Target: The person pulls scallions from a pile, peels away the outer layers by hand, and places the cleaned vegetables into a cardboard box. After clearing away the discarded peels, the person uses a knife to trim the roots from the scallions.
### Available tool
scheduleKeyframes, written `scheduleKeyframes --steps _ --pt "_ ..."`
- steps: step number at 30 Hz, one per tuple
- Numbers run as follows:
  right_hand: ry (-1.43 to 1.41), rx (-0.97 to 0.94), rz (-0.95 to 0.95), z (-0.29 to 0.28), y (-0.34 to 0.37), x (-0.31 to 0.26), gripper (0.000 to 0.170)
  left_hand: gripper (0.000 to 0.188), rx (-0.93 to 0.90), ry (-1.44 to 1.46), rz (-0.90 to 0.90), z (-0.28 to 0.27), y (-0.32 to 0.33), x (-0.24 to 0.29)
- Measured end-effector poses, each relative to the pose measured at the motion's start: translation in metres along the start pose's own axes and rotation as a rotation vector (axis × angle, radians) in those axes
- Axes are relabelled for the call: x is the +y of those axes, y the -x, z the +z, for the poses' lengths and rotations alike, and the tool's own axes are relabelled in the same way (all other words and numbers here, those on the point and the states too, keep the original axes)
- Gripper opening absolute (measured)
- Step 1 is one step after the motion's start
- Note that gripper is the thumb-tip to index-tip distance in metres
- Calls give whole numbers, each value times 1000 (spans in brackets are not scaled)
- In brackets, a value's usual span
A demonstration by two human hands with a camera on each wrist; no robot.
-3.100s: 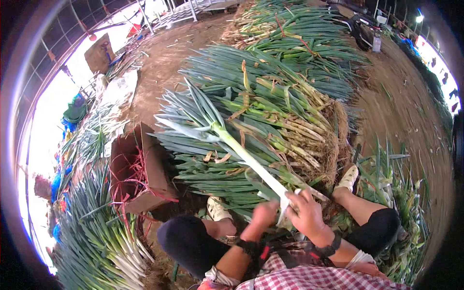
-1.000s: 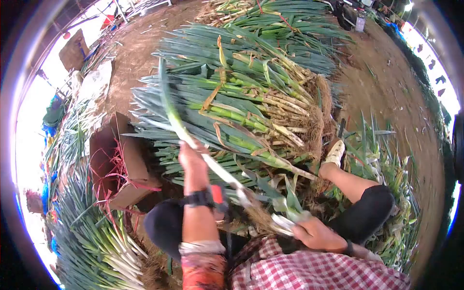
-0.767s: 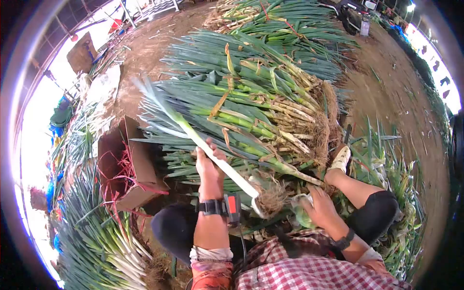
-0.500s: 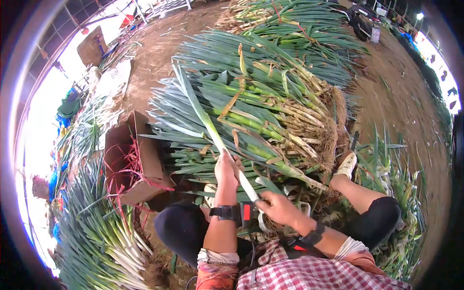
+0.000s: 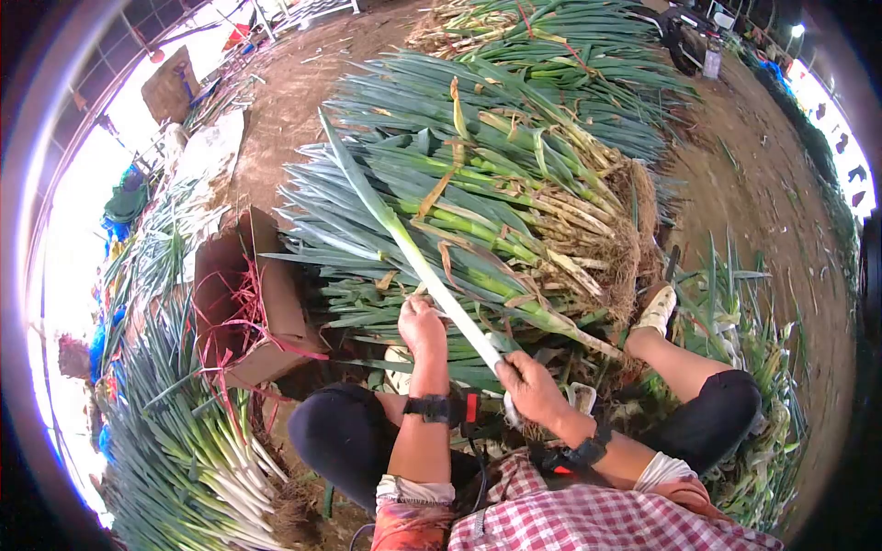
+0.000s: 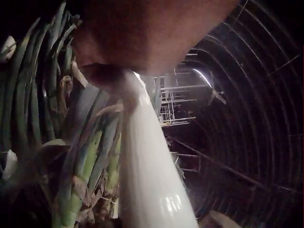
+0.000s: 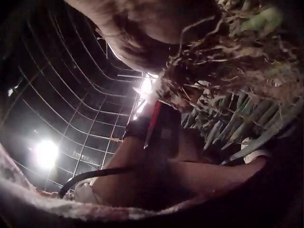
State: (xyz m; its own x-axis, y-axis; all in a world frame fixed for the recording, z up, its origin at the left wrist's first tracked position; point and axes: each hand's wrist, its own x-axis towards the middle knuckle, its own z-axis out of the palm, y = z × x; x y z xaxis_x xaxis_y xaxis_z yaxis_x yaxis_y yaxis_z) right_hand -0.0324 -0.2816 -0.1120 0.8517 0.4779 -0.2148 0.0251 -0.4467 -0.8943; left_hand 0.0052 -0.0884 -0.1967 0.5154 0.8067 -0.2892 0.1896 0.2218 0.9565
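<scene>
A long green onion (image 5: 427, 271) with a white shaft and a green top slants across the middle of the head view, above a heap of others. My right hand (image 5: 536, 393) grips its lower white end. In the right wrist view that hand (image 7: 142, 33) is close beside a mass of stringy roots (image 7: 190, 88). My left hand (image 5: 424, 329) is farther up, with curled fingers at the left side of the shaft. In the left wrist view the white shaft (image 6: 152, 171) runs right up to the left hand (image 6: 152, 35), its fingertips partly hidden.
Untrimmed green onions (image 5: 551, 220) with brown roots are heaped in front. A cardboard box (image 5: 280, 308) of red ties stands at left, above cleaned green onions (image 5: 220, 468). Leaf scraps (image 5: 763, 432) lie at right. Bent legs and shoes (image 5: 654, 310) flank the work.
The right hand, which held stripped leaves apart from the onion, has come to its lower end. The left hand has shifted slightly left along the shaft's side. The forked outer leaves are gone from the top.
</scene>
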Motion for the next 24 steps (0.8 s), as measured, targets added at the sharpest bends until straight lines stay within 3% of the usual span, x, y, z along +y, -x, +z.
scheduleKeyframes --steps 2,3,5,7,8,9,10,11,13,15,16,17,19,21,23,24 --pt "-87 9 26 -5 -11 10 37 23 77 269 27 -5 23 31" --pt "-173 19 50 -8 -17 15 41 23 71 267 28 -6 34 47" --pt "-266 -24 92 -19 -29 14 48 23 -75 502 -95 -9 57 82" --pt "-518 -269 463 -34 -40 6 49 23 -152 619 -157 -13 77 109" --pt "-685 -222 329 -35 -43 5 49 23 -281 592 -172 -16 88 119" --pt "-661 -279 376 -43 -52 14 44 23 -409 562 -185 -20 97 127" --pt "-602 -304 256 -50 -59 12 42 22 -470 548 -118 -26 104 135" --pt "-544 -327 139 -55 -64 10 40 21 -431 491 -64 -30 108 140" --pt "-481 -294 192 -59 -73 20 44 20 -311 595 -5 -46 101 149" --pt "-472 -268 224 -61 -72 21 42 20 -317 423 65 -66 85 152" --pt "-180 -159 164 -60 -67 9 40 20 -387 133 19 -72 81 155" --pt "110 -52 105 -57 -58 -3 39 20 -382 135 17 -69 78 138" --pt "178 -30 -21 -43 -43 -12 41 22 -343 -454 533 -50 63 81" --pt "154 -44 -51 -32 -31 -22 41 22 -305 -374 134 -36 62 59" --pt "-4 -28 -41 -19 -21 -23 39 21 -476 223 -362 -24 69 54" --pt "119 -3 -81 -15 -21 -18 38 19 -523 375 -457 -17 77 57"
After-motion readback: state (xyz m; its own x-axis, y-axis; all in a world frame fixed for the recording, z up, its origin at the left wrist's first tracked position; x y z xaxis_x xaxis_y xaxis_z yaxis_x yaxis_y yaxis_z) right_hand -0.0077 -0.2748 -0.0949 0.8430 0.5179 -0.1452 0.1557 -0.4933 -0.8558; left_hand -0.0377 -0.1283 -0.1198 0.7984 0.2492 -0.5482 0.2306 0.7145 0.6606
